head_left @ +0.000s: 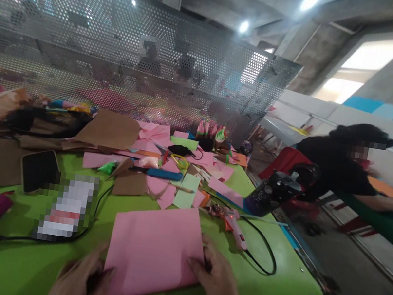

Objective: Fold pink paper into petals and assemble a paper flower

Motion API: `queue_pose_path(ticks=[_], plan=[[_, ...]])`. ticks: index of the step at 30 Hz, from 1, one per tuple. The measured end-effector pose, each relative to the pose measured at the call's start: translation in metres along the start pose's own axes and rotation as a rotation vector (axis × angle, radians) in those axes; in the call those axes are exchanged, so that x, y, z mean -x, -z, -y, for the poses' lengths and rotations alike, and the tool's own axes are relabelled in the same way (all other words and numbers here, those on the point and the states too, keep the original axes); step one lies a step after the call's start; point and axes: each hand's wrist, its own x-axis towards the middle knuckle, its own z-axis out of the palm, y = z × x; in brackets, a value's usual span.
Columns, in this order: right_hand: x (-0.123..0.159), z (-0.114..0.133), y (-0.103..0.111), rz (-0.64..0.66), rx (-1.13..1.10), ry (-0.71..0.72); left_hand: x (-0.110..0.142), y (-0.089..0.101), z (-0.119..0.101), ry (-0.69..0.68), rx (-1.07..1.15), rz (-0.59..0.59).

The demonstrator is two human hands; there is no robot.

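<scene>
A pink sheet of paper (153,249) lies flat on the green table (266,271) right in front of me. My left hand (82,281) rests at the sheet's lower left corner, fingers curled against its edge. My right hand (216,278) presses on the sheet's right edge with fingers bent onto the paper. A pink hot glue gun (233,222) with a black cord (264,251) lies just beyond my right hand.
Pink and green paper scraps, brown card (110,129), blue-handled scissors (161,174) and a black phone (38,169) litter the table. A dark bottle (273,193) stands at the right edge. A perforated metal screen (121,57) backs the table. Another person in black (341,164) leans over a neighbouring table.
</scene>
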Motion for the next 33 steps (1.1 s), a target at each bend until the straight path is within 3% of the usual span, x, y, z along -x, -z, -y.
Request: queue_pose_path(ticks=[4, 10, 21, 25, 33], plan=[[0.001, -0.007, -0.008, -0.095, 0.123, 0.061, -0.001, 0.000, -0.004, -0.063, -0.194, -0.030], [0.000, -0.012, -0.007, 0.013, 0.216, 0.167, -0.002, -0.001, -0.005, -0.185, -0.402, 0.043], [-0.004, -0.021, -0.004, 0.019, 0.333, 0.171, -0.006, -0.005, 0.001, -0.211, -0.476, 0.101], [-0.005, -0.025, -0.003, 0.021, 0.378, 0.198, -0.010, -0.004, 0.005, -0.293, -0.461, 0.144], [-0.006, -0.025, -0.001, 0.007, 0.389, 0.271, -0.006, -0.008, -0.005, -0.283, -0.540, 0.021]])
